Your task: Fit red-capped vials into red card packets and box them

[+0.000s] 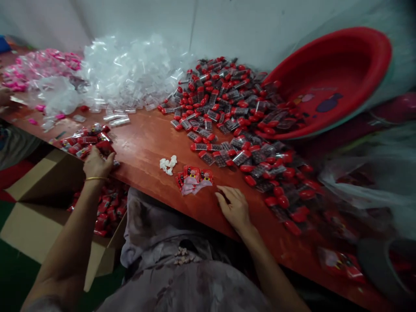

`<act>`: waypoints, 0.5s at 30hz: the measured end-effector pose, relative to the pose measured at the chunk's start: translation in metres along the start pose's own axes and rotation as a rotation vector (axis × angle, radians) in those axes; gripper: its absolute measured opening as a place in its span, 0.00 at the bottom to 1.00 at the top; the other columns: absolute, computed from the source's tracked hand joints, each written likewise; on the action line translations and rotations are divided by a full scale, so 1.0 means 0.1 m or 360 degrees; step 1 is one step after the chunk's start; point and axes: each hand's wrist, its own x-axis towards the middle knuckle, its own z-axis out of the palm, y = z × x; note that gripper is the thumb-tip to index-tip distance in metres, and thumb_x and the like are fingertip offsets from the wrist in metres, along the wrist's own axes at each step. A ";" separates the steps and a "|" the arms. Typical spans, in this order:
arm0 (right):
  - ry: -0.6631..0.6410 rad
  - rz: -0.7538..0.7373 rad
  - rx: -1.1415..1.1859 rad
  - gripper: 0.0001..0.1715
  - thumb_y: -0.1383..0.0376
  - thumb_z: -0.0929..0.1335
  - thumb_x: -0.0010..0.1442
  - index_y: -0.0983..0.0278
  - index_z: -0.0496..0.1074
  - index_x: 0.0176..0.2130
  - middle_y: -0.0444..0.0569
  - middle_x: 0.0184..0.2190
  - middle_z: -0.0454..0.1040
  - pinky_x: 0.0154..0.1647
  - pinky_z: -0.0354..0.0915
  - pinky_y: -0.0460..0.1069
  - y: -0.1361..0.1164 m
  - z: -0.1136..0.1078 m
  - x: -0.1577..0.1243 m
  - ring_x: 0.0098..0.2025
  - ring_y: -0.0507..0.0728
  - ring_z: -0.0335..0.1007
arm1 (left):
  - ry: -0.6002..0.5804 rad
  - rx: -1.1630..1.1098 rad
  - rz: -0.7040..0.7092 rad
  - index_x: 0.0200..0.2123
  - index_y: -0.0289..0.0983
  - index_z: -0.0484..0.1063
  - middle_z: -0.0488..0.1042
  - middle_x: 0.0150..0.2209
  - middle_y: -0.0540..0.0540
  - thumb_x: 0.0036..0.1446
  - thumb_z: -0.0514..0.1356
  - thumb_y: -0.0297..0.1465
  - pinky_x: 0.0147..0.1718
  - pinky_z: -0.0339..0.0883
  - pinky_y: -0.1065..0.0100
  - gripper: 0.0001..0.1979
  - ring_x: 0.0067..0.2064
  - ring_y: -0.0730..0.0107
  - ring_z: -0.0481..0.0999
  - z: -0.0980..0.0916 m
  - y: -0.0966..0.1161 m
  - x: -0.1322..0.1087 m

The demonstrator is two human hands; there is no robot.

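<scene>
My left hand (96,165) is at the near edge of a pile of small red wrapped packets (85,139). Its thumb stands apart from the index finger, and the packets partly hide the other fingers. Over the red-brown tabletop, my right hand (235,209) lies loosely open, holding nothing I can see. Just left of its fingertips is a small stack of red printed packets (191,177) with a pale lower part. Several small white pieces (168,164) sit together beyond that stack.
Clear tubes with red caps (224,99) are heaped at the back, some spilling from a tilted red basin (351,82). Clear plastic pieces (130,69) and pink items (45,65) lie farther left. A cardboard box (35,225) holding red packets stands below the table edge. Another person's hand (4,96) shows far left.
</scene>
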 end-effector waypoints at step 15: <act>-0.0745 -0.0246 -0.0187 0.22 0.56 0.67 0.56 0.64 0.69 0.47 0.56 0.49 0.68 0.52 0.53 0.60 -0.25 0.49 1.05 0.51 0.65 0.58 | -0.0727 0.0017 0.0704 0.52 0.38 0.69 0.67 0.57 0.36 0.51 0.61 0.44 0.57 0.53 0.46 0.27 0.61 0.47 0.61 1.01 1.08 -1.63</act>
